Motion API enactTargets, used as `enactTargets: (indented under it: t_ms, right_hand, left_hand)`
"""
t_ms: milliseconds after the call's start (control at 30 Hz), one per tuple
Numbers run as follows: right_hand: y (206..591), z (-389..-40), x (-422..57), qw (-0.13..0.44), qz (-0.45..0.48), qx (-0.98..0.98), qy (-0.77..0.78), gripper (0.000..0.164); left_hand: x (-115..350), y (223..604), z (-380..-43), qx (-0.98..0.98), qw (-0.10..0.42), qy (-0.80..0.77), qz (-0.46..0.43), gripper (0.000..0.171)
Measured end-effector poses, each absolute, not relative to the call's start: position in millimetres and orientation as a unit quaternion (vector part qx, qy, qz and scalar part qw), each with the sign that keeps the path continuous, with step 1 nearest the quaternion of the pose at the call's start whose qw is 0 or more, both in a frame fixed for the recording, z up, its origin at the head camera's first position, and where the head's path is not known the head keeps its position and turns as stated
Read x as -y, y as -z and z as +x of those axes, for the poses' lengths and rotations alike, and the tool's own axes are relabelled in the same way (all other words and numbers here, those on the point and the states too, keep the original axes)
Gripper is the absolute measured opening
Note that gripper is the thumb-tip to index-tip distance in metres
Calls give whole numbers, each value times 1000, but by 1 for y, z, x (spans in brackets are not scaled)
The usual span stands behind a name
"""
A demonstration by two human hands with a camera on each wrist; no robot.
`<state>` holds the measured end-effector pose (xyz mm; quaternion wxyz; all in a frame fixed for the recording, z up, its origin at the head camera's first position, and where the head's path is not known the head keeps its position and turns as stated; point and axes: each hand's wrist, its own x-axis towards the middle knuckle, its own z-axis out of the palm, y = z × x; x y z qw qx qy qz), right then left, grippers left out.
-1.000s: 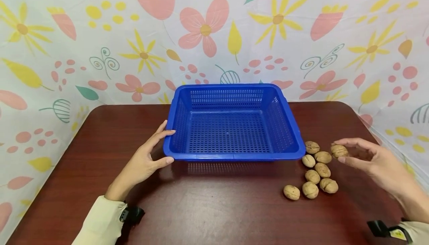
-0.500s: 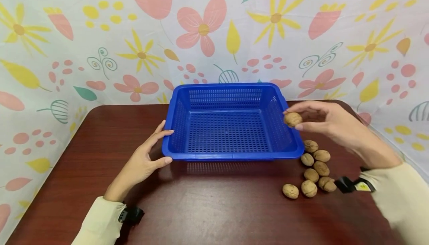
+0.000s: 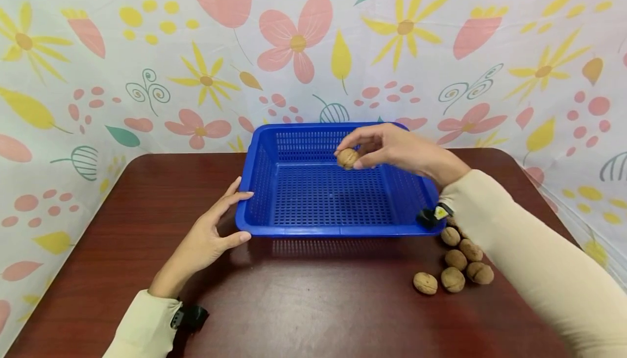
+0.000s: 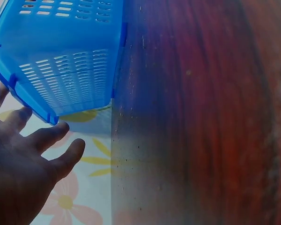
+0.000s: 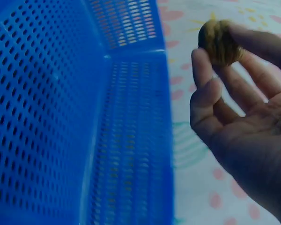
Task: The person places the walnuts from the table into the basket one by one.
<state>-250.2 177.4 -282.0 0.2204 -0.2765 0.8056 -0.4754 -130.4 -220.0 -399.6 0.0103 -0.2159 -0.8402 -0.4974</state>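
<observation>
A blue plastic basket (image 3: pixel 338 231) with perforated walls and floor stands on the table, its inside bare in the head view. My right hand (image 3: pixel 392 148) pinches a walnut (image 3: pixel 348 159) between thumb and fingertips, over the back part of the basket. The right wrist view shows this walnut (image 5: pixel 219 42) gripped at the fingertips, beside the basket wall (image 5: pixel 150 140). At the basket's left rim rests my left hand (image 3: pixel 206 235), its thumb and fingers spread along the edge. In the left wrist view that hand (image 4: pixel 28 159) has its fingers extended at the rim.
Several walnuts (image 3: pixel 455 260) lie grouped on the dark wooden table (image 3: pixel 313 303) at the basket's front right corner, some hidden behind the right sleeve (image 3: pixel 519 238). A flower-print cloth (image 3: pixel 196 48) hangs right behind the table.
My right hand has carried the walnut leftward from beside the walnut group, across the basket's right rim, to over its inside. The left hand stays at the left rim.
</observation>
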Motion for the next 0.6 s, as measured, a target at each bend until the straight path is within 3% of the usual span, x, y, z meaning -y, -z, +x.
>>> enactTargets:
  t_ms: [200, 600]
  right_hand:
    - [300, -272, -137, 279, -327, -767, 476, 35]
    - [342, -291, -82, 388, -330, -724, 465, 37]
  left_hand:
    - [220, 399, -130, 843, 12, 494, -211, 67]
    - [219, 400, -130, 845, 25, 488, -219, 67]
